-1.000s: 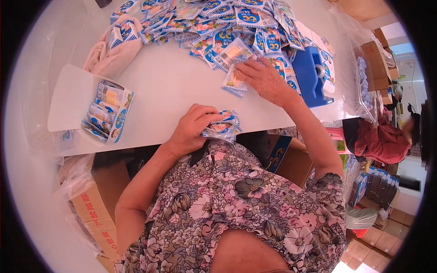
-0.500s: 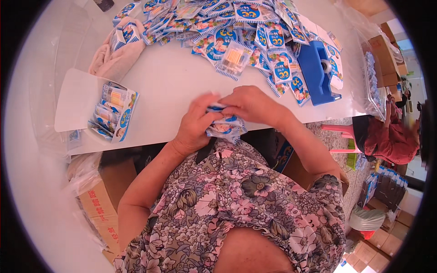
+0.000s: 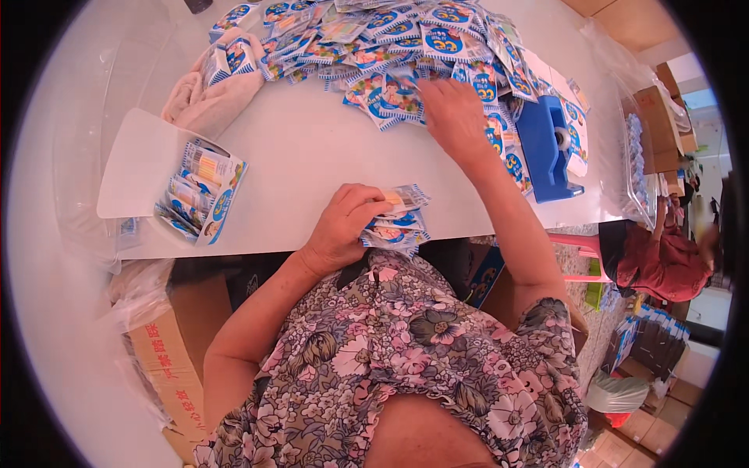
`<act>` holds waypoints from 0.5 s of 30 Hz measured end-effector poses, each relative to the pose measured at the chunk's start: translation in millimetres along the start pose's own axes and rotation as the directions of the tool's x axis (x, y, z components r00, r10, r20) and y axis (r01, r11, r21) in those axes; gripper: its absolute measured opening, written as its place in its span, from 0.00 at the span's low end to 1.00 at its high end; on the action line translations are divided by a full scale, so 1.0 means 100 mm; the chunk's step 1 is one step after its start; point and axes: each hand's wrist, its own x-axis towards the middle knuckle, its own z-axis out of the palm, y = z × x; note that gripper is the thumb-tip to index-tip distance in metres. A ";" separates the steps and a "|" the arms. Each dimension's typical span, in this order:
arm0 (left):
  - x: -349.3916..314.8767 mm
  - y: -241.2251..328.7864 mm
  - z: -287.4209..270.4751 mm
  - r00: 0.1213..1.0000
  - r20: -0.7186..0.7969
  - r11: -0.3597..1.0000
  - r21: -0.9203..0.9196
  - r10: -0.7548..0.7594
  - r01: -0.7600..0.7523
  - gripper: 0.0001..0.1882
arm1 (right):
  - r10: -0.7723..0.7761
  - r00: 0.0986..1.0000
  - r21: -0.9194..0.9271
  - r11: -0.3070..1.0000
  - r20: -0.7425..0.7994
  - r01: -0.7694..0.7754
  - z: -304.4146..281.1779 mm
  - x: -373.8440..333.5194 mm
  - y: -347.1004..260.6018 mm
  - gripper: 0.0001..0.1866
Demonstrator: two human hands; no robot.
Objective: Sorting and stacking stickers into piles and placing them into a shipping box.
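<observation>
Presently we hold a small stack of blue-and-white sachets [image 3: 394,222] in our left hand [image 3: 343,230], fingers curled shut around it, right at the near edge of the white table [image 3: 312,156]. The stack juts out past the fingertips toward the right, its top sachet showing a pale orange patch. Our right hand [image 3: 456,117] reaches out to the far side of the table and lies flat, fingers spread and loose, on the big heap of loose sachets [image 3: 390,47] that covers the far edge; whether it pinches one we cannot tell. Just right of that hand, touching the heap's fringe, stands a blue tape dispenser [image 3: 550,148] near the right edge. At the far left corner of the heap lies a bundled pinkish cloth [image 3: 211,101] with a few sachets on it. Toward the left edge sits a clear bag packed with sachets [image 3: 199,191], resting half on a white sheet [image 3: 136,164]. Below the near edge, to our left, a cardboard box [image 3: 168,359] with a plastic liner stands on the floor. Our floral-print top [image 3: 406,366] fills the lower middle. Off to the right, well apart, another person in red [image 3: 659,261] is seated.
</observation>
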 end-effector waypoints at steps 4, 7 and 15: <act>0.00 0.01 0.01 0.999 0.013 1.000 -0.001 -0.031 0.031 0.28 | 0.112 0.991 -0.173 0.977 -0.074 -0.123 0.38 0.19 -0.20 0.10; 0.00 0.02 0.02 1.000 -0.020 0.999 -0.034 -0.019 0.018 0.28 | 0.162 0.986 -0.234 0.961 0.051 -0.146 0.48 0.19 -0.19 0.09; -0.01 -0.01 -0.01 1.000 0.000 0.998 -0.061 -0.022 0.022 0.27 | 0.200 0.891 0.420 0.825 0.407 -0.377 -0.20 -0.20 -0.01 0.11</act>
